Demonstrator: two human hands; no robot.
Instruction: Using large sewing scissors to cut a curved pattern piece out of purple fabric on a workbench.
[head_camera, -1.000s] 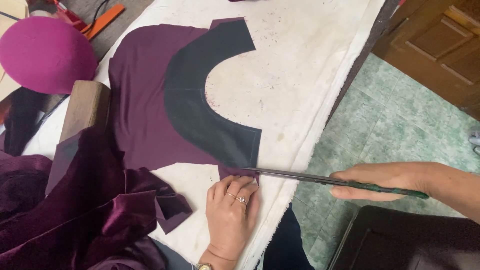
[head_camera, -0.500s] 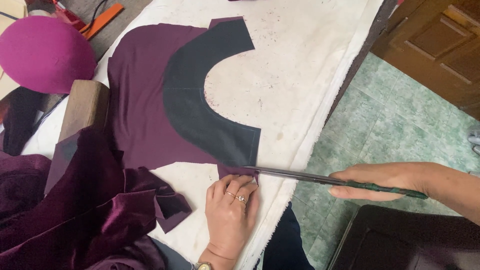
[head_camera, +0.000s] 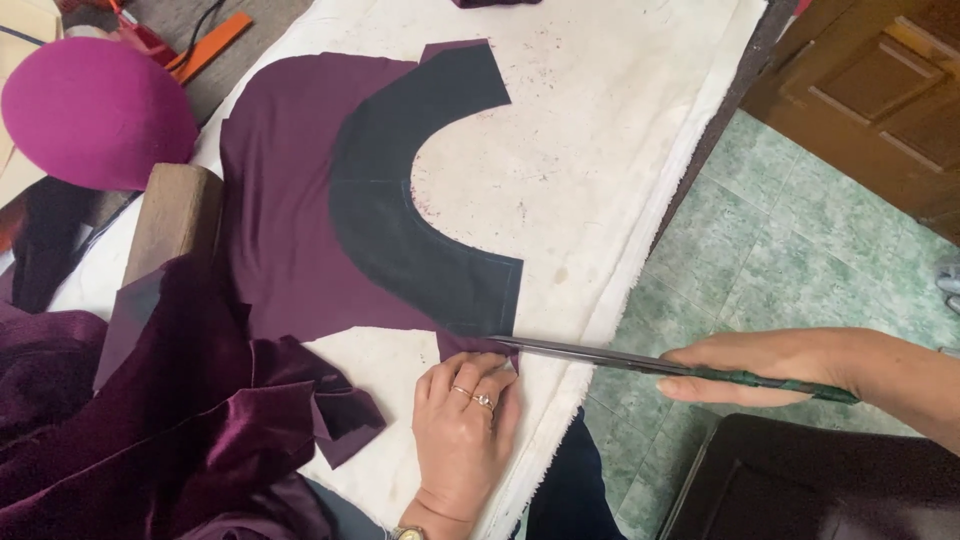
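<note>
My right hand (head_camera: 770, 365) grips the green handles of long scissors (head_camera: 600, 357), whose blades reach left to the lower corner of a dark curved pattern piece (head_camera: 400, 230). That piece lies on a flat purple fabric (head_camera: 280, 210) spread on the white cloth-covered table (head_camera: 600, 150). My left hand (head_camera: 462, 425), with rings on two fingers, lies flat on the table with its fingertips on the small purple strip under the blade tips.
A heap of purple velvet (head_camera: 150, 420) fills the lower left. A wooden block (head_camera: 175, 215) stands beside it, and a magenta rounded form (head_camera: 95, 110) sits at the upper left. Green tiled floor (head_camera: 800, 250) and a wooden door (head_camera: 880, 90) lie to the right of the table edge.
Almost nothing has moved; both hands and the scissors keep the same place at the pattern's lower corner.
</note>
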